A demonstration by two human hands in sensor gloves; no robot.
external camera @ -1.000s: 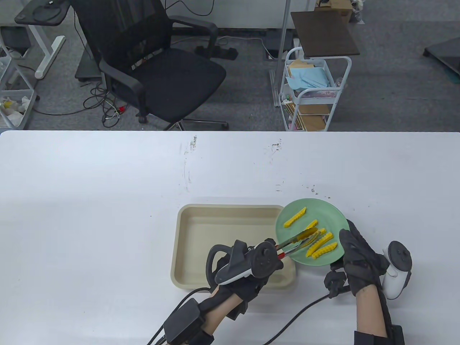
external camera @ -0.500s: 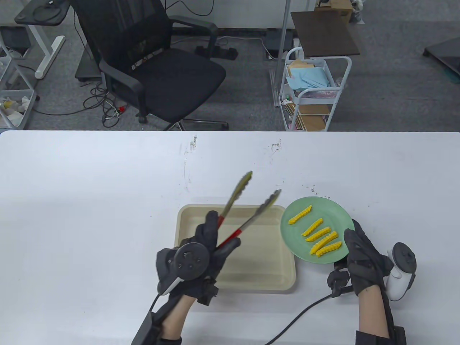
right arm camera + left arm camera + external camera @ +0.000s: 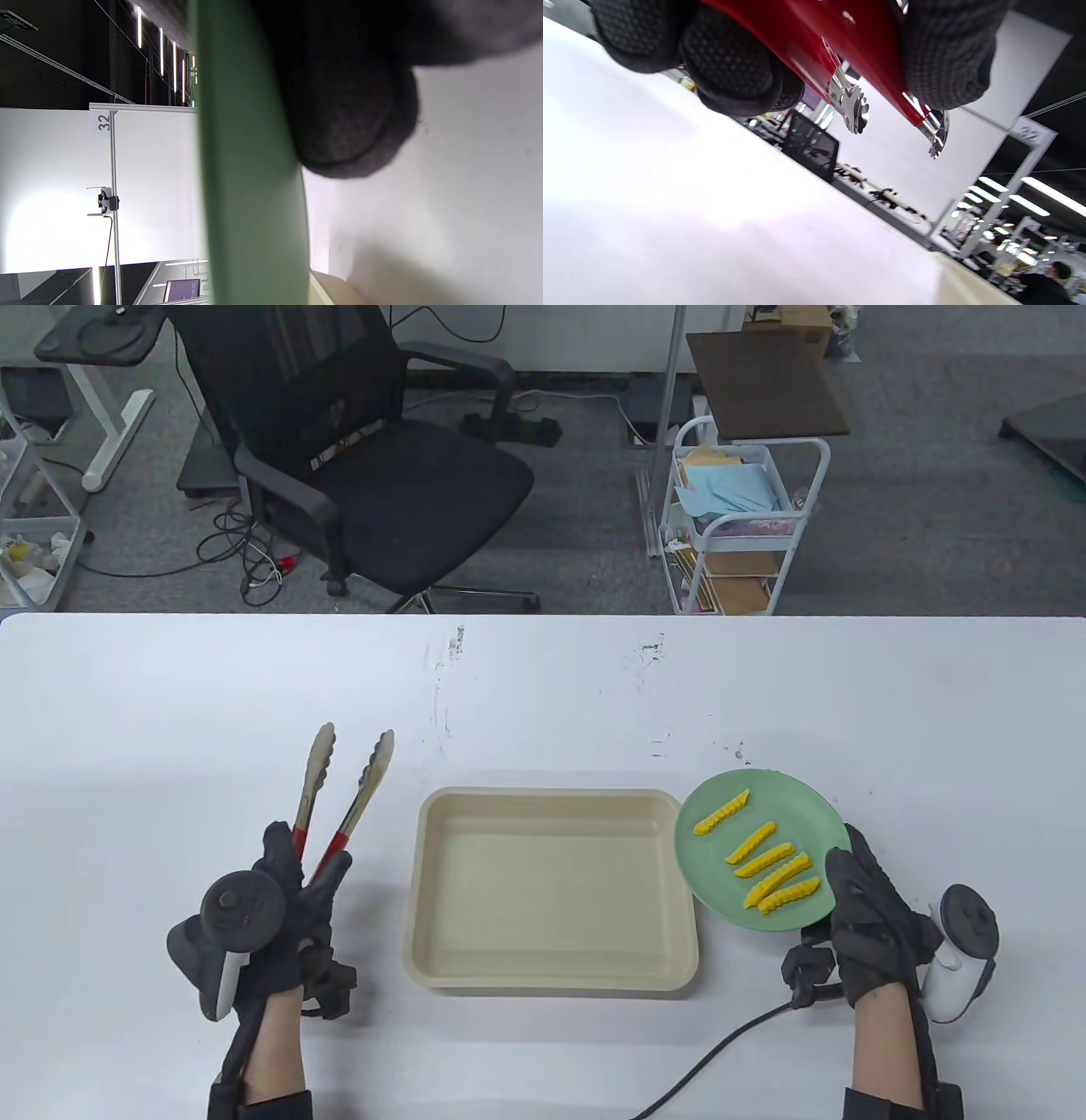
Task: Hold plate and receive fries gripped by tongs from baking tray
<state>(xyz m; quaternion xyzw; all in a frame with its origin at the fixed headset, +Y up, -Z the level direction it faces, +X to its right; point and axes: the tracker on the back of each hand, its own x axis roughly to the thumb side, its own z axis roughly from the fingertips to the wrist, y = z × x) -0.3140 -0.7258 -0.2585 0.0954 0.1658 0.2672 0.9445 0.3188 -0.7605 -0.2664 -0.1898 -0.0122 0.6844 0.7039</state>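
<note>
Now the left hand (image 3: pixel 263 916) grips the red-handled metal tongs (image 3: pixel 344 797) by their handles, tips spread apart, left of the beige rectangular baking tray (image 3: pixel 551 967) on the white counter (image 3: pixel 170 712). Just right of the tray, the right hand (image 3: pixel 865 925) holds the round pale green plate (image 3: pixel 713 865) by its near rim. Five crinkle-cut yellow fries (image 3: pixel 768 861) lie on it.

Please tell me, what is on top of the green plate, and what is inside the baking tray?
Five yellow crinkle fries lie on the green plate; the right hand covers its near rim. No fries show inside the baking tray.
</note>
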